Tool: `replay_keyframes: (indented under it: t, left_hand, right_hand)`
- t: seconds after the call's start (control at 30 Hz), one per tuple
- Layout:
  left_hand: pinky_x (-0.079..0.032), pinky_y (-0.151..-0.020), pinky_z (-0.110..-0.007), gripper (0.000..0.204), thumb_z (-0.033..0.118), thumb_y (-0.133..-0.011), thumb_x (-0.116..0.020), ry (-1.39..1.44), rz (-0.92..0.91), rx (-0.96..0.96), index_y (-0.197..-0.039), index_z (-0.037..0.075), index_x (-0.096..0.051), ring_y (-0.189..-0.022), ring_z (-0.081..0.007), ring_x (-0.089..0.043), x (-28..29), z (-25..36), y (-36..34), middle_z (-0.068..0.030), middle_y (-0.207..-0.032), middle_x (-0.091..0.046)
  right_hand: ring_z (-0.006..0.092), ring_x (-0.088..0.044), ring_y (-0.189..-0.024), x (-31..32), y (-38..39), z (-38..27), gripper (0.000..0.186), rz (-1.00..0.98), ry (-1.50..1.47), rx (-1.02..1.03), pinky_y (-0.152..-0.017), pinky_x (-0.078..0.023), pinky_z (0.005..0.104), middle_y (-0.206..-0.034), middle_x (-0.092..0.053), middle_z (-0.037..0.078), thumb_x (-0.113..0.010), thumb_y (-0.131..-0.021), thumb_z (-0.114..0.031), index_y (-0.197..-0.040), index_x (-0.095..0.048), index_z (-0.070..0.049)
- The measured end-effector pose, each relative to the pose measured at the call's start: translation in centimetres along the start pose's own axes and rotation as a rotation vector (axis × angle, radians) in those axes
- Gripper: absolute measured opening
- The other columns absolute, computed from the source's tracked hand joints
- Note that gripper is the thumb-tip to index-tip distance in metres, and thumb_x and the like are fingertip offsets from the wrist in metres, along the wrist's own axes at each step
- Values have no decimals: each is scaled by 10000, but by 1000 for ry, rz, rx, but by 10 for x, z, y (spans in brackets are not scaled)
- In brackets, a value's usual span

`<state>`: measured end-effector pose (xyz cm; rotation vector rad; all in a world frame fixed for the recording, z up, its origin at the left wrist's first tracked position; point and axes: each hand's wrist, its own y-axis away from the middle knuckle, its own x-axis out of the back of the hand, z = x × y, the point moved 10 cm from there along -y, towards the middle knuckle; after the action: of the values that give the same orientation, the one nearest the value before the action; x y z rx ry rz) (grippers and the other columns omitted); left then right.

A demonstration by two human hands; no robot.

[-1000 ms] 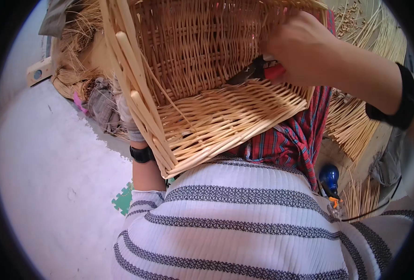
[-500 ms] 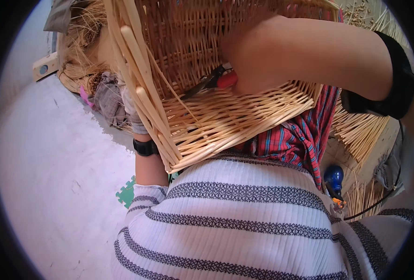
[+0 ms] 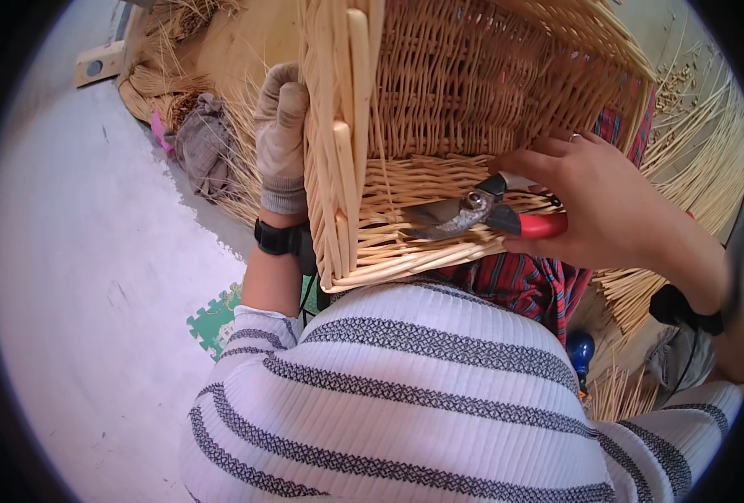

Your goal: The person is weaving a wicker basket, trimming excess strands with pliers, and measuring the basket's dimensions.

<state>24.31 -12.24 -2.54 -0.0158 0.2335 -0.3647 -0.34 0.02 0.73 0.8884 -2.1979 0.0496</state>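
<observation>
A wicker basket [image 3: 464, 75] of pale woven rods lies tipped on my lap, its inside facing me. My left hand [image 3: 280, 134], in a beige work glove, is at the outer side of the basket's left wall, fingers curled against it. Inside the basket my bare right hand [image 3: 594, 197], wearing a ring, grips a pair of pruning shears [image 3: 477, 210] with a red handle. The shears' blades are apart and point left, just above the woven bottom side. A thin loose rod [image 3: 385, 147] hangs near the left wall, beside the blade tips.
Red plaid cloth [image 3: 523, 289] lies under the basket. Bundles of thin rods [image 3: 699, 180] spread over the floor at right, near a blue-handled tool [image 3: 580, 350]. At left are a grey cloth [image 3: 207, 147], a green foam mat [image 3: 217, 323] and a pale wall [image 3: 95, 293].
The basket has shifted right and turned. My right hand has drawn back to the right, bringing the shears with spread blades into plain view. My gloved left hand has come out into sight.
</observation>
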Motion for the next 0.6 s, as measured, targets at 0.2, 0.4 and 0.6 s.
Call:
replay_keyframes:
  t: [0.2, 0.4, 0.6]
  left_hand:
    - [-610, -838, -335, 330, 300, -957, -705, 154, -64, 48, -1159, 52, -626, -978, -203, -716, -19, 10, 1, -121, -1093, -728]
    - [-600, -858, -333, 334, 288, -959, -703, 234, 52, 18, -1163, 38, -619, -982, -203, -712, -22, 20, 10, -124, -1098, -724]
    - [-582, -859, -312, 375, 308, -935, -736, 52, 62, 39, -1138, 14, -622, -962, -185, -707, -5, 12, 13, -114, -1086, -725]
  right_hand:
    - [353, -636, -1020, 7, 1, -19, 663, 12, 143, -44, -951, -473, 471, -1009, -666, 164, -839, -733, -346, -1291, -625, -59]
    - [322, -674, -872, 18, -15, -23, 601, -193, 218, -144, -806, -519, 438, -843, -670, 120, -835, -735, -297, -1269, -653, -90]
    - [327, -671, -668, 10, -10, -29, 399, 60, 376, -14, -649, -529, 407, -653, -634, 124, -843, -728, -292, -1040, -716, -77]
